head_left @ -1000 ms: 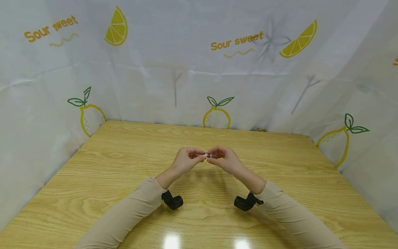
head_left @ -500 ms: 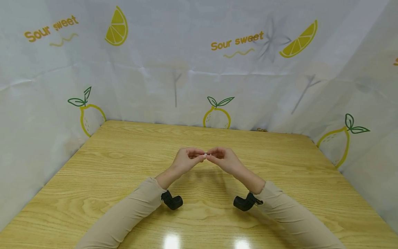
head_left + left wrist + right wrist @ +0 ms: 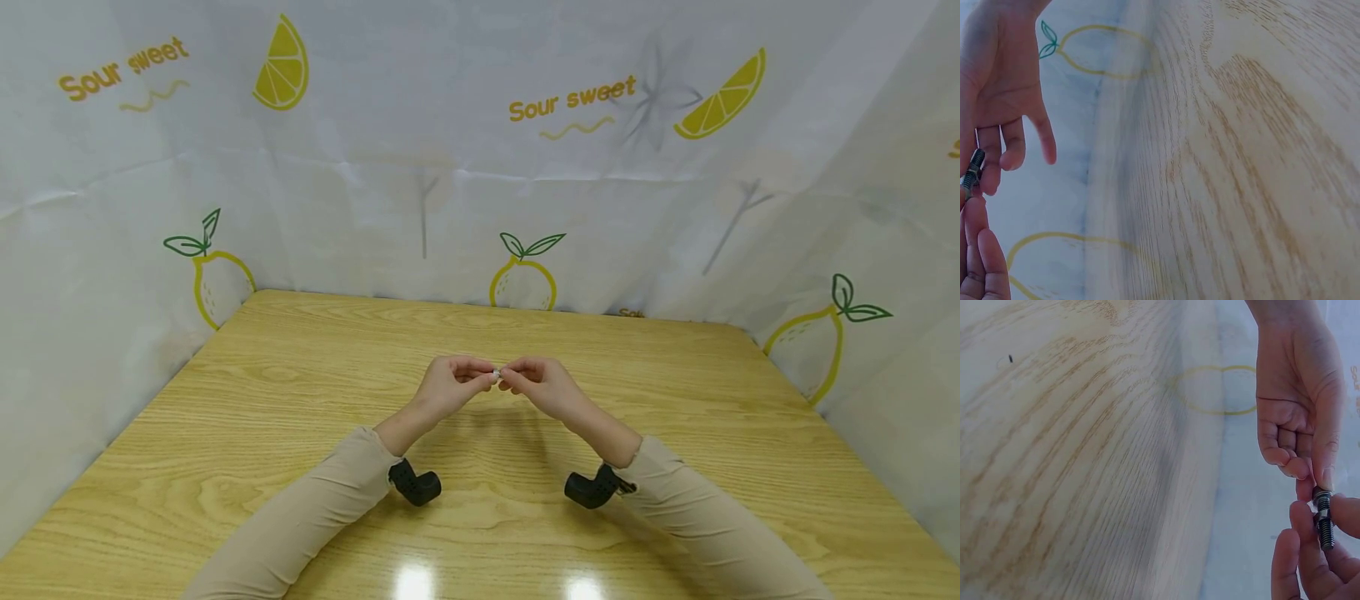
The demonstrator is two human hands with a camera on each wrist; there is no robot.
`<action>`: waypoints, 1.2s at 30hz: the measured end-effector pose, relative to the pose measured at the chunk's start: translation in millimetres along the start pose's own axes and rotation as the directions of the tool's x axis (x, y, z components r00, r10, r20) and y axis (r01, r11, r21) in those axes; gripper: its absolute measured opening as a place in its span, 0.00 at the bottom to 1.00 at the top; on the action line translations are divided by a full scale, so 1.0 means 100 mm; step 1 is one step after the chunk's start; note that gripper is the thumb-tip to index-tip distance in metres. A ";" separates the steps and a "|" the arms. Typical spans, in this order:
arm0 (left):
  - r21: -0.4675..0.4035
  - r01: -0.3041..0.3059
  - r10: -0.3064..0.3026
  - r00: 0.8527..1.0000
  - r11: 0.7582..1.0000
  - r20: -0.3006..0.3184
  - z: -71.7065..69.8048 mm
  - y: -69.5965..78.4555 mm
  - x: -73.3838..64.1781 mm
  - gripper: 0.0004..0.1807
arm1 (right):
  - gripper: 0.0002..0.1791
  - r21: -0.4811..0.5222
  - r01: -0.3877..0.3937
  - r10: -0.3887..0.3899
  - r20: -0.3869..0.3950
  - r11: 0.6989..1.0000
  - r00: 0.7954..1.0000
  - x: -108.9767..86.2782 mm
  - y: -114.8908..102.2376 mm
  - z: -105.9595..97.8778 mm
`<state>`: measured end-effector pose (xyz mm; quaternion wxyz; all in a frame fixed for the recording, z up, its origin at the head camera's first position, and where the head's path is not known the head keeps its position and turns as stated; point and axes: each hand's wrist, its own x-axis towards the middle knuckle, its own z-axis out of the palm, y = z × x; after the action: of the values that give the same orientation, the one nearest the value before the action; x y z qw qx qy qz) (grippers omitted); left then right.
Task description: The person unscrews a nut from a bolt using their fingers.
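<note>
A small dark metal bolt (image 3: 1327, 540) with a nut (image 3: 1320, 517) partway along its thread is held between both hands above the table. My left hand (image 3: 446, 387) pinches the bolt's head between thumb and fingers. From the other side, my right hand (image 3: 551, 390) has its thumb and index finger around the nut. In the right wrist view the threaded end points toward the right palm. Most of the shank is covered by the right fingertips in the head view, where only a glint of metal shows between the hands.
The wooden table (image 3: 315, 358) spreads under both forearms. A white curtain (image 3: 360, 225) printed with lemons and lettering encloses its back and sides. Dark wrist-camera mounts (image 3: 416, 485) sit below the cuffs, and a small dark mark (image 3: 1011, 359) lies on the tabletop.
My right fingers stood apart with the shank and nut visible between them; they have drawn together over the nut and shifted slightly. My left hand has stayed in place.
</note>
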<state>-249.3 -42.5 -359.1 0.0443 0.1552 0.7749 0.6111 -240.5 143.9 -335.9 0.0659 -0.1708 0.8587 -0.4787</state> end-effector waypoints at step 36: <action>-0.002 0.003 -0.003 1.000 1.000 -0.001 0.00 -0.02 0.00 0.15 | 0.17 -0.002 -0.082 0.082 0.000 0.997 0.997 0.00 -0.02 -0.03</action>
<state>-249.9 -42.5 -361.0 0.0449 0.1537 0.7746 0.6119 -240.8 144.8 -332.4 0.0853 -0.1355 0.8655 -0.4746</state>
